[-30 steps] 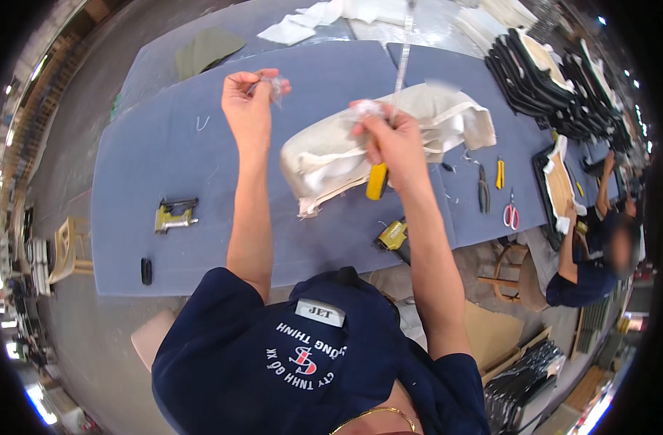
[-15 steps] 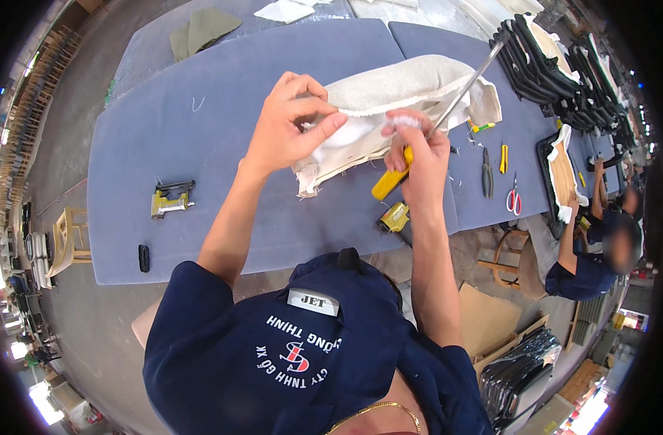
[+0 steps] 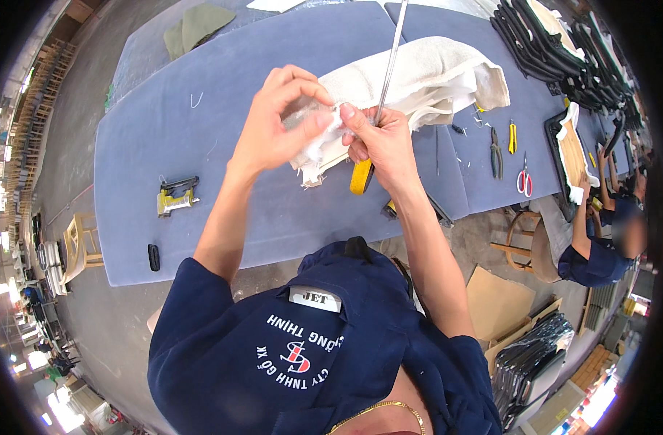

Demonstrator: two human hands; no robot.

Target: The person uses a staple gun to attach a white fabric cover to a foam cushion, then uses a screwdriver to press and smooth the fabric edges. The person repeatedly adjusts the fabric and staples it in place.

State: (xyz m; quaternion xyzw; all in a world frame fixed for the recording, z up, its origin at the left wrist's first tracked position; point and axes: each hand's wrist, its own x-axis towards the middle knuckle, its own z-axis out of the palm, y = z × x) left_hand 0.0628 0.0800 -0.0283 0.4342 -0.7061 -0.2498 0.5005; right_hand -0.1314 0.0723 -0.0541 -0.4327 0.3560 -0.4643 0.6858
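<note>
My right hand (image 3: 382, 141) is closed around a long screwdriver (image 3: 391, 65) with a yellow handle. Its metal shaft points up and away, and the handle end shows below my fingers. White fluffy stuffing (image 3: 315, 148) lies between my two hands, partly hidden by them. My left hand (image 3: 284, 119) has its fingers curled, with thumb and forefinger at the stuffing; the thumb is slightly blurred. Behind both hands rests an off-white fabric cover (image 3: 440, 69), its edges folded and its near corner frayed.
On the blue padded table (image 3: 222, 159) lie a staple gun (image 3: 177, 197), a small black object (image 3: 154, 257), pliers (image 3: 496, 154), a yellow cutter (image 3: 512, 136) and red-handled scissors (image 3: 524, 180). Black frames (image 3: 538, 43) are stacked far right. A co-worker (image 3: 599, 246) works at the right.
The screwdriver has swung from leaning right to nearly upright. My right hand has moved left, closer to my left hand, and the left thumb has come off the fabric edge toward the stuffing.
</note>
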